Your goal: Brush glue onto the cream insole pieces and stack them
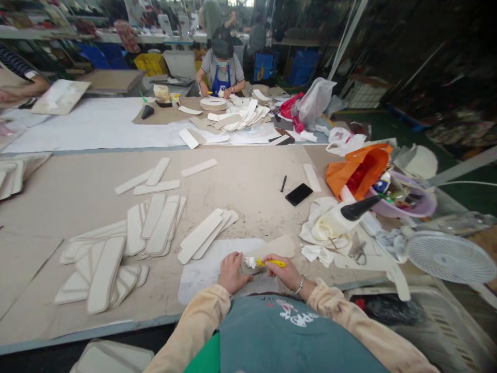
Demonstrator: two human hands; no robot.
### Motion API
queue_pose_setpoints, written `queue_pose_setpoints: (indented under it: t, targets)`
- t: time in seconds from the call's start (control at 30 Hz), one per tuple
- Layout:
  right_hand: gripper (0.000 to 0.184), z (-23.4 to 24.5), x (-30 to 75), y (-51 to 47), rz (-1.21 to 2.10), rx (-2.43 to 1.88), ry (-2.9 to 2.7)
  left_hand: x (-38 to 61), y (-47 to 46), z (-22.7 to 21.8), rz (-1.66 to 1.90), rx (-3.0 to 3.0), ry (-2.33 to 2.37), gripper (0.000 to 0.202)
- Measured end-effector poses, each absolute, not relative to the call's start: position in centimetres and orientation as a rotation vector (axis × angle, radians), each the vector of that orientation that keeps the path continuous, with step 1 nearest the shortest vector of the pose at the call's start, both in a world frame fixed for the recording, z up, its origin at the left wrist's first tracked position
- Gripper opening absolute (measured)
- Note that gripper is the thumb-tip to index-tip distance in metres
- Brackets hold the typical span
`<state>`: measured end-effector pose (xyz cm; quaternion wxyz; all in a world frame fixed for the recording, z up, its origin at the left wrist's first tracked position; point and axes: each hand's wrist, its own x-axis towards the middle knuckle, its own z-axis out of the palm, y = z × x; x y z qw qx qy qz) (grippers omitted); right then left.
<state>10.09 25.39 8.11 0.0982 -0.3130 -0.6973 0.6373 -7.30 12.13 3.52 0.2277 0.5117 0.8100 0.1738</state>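
My right hand [282,270] is closed around the yellow handle of a small brush [269,263]. White stuff covers the brush's head, which is at the left end of a long beige strip [281,247]. My left hand [233,273] lies at that same end, fingers flat and thumb apart, seemingly on the strip; the contact is partly hidden. Underneath is a white paper sheet [196,282]. Just beyond my left hand, several pale strips [205,235] with rounded ends overlap in a fan.
Stacks of pale strips [104,269] spread across the left. To the right are a phone [298,194], a white bottle with a black nozzle [336,225], an orange bag [359,168] and a fan [450,256]. A co-worker [222,67] sits at the table opposite.
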Motion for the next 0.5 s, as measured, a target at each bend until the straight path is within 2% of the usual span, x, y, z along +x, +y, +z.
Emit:
queue_pose_setpoints:
  t: [0.2, 0.5]
  targets:
    - [0.020, 7.0, 9.3, 25.8, 1.895, -0.966, -2.104, -7.0, 12.2, 3.9, 0.417, 1.441, 2.273, 0.065]
    - [0.024, 7.1, 12.2, 29.7, 1.696, -1.161, -2.092, -6.8, 12.2, 4.0, 0.335, 1.462, 2.289, 0.063]
